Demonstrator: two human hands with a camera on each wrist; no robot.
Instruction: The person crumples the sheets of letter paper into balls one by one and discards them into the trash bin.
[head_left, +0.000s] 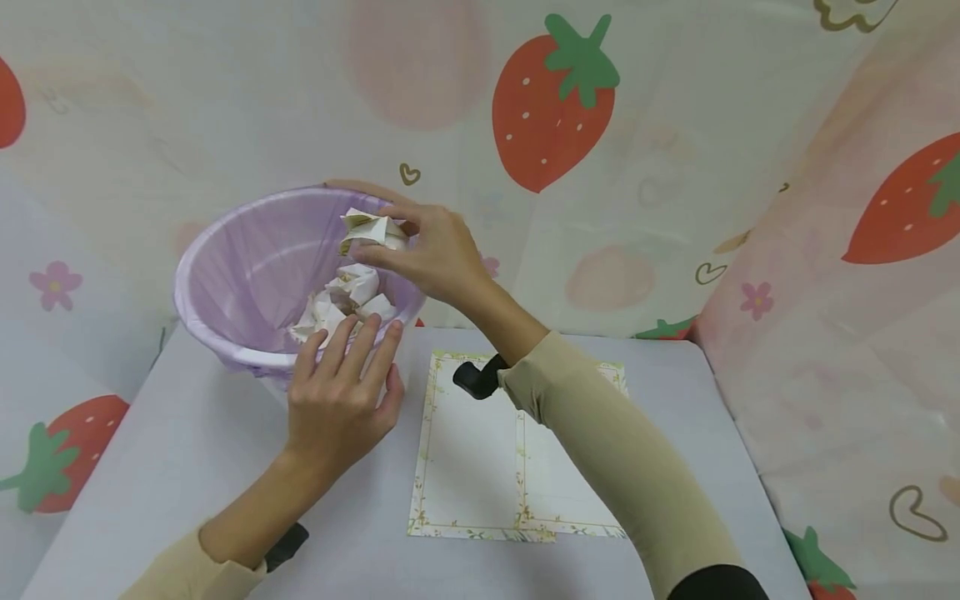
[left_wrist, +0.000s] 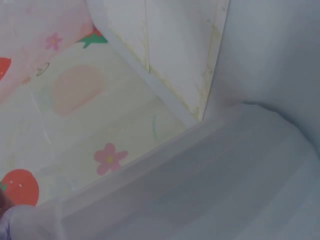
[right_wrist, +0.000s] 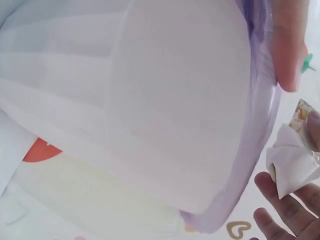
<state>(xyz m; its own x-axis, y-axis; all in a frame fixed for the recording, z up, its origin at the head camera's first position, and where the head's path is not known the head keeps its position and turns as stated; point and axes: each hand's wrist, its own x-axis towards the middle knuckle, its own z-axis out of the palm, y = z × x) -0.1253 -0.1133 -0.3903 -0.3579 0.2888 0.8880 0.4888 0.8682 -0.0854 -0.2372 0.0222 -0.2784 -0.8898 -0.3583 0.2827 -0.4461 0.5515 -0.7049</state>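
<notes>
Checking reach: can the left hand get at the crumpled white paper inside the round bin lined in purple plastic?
Likely yes: the left hand lies at the bin's near rim, fingers close to the crumpled white paper, and the mouth is uncovered. The right hand, holding another crumpled piece above, might crowd it.

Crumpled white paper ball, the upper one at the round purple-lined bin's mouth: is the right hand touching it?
Touching: the head view shows the right hand pinching the crumpled white paper ball between thumb and fingers.
</notes>
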